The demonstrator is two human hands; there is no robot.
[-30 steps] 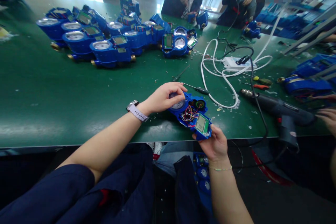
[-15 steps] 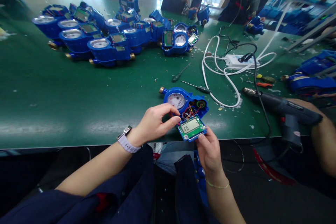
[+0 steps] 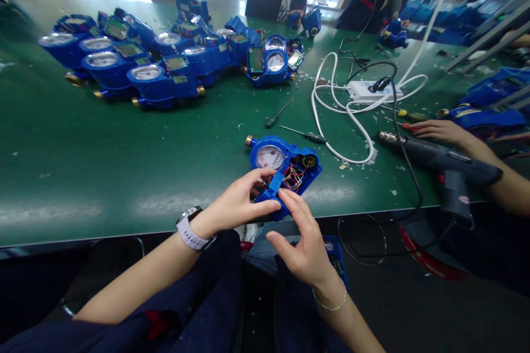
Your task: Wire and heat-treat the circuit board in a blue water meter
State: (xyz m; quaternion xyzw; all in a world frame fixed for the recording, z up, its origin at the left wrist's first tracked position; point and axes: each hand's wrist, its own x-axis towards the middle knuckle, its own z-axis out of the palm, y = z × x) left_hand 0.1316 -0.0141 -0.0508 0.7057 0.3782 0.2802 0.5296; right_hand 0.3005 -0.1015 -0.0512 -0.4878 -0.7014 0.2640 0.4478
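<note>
Lying near the front edge of the matte green counter, a blue plastic water meter is seen with its top opened. A round glass-faced dial is shown at its left, a brass threaded fitting at the far-left end, and a tangle of thin red, yellow and blue wires is exposed in the open cavity. A flat blue cover piece is tipped up on edge at the meter's near side. It is pinched by the left hand, thumb below and fingers curled over it. The right hand is held loosely spread, thumb splayed away, with fingertips laid against the cover piece; nothing is gripped by it. A pale strapped watch is worn on the left wrist, a thin beaded bracelet on the right.

Farther back, a cluster of glossy blue meters is grouped. Two slim screwdrivers are laid beyond the open meter, beside a looped white cable and a white power strip. A dark pistol-shaped tool is rested at the right, just beside a co-worker's hand. Pale plastic crumbs are scattered over the counter.
</note>
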